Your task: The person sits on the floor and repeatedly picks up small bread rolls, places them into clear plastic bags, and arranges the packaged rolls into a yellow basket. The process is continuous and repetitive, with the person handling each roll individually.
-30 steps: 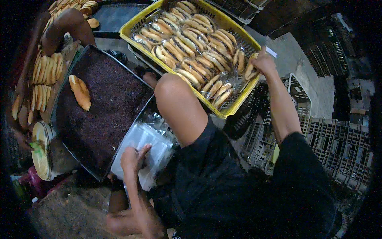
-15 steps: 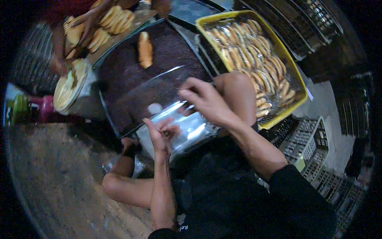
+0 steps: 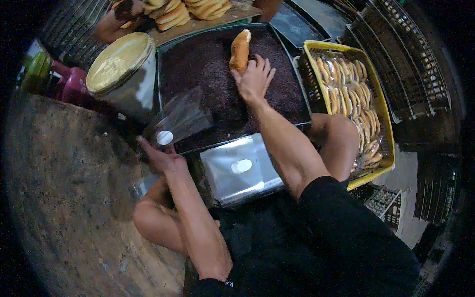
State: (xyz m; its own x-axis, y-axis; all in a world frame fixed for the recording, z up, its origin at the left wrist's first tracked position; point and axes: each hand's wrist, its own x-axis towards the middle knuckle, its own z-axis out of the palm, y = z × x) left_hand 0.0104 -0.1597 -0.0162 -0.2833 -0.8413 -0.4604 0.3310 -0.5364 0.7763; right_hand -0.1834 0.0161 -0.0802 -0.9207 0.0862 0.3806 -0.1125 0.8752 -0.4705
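A cream-topped bread roll [image 3: 240,52] lies on dark brown grains, probably chocolate sprinkles, filling a wide tray [image 3: 309,106]. My right hand [image 3: 255,81] is at the roll's near end, fingers spread, thumb and forefinger close to either side of it. Farther left and nearer, my left hand [image 3: 166,159] grips the lower end of a clear plastic bag [image 3: 183,114] with a round white label; the bag slants up over the tray's left corner. Between my forearms lies a stack of similar clear bags [image 3: 242,185], the top one also labelled.
A bucket of pale yellow cream [image 3: 121,64] stands left of the tray. Beyond it, another person's arm [image 3: 114,24] is beside split rolls [image 3: 208,7] on a board. A yellow crate [image 3: 388,143] of bagged rolls stands at right. Stacked racks [image 3: 396,59] line the right side.
My right hand has moved from the bag stack out to the roll. My left hand has shifted left, now with one bag lifted off the stack. The view has turned.
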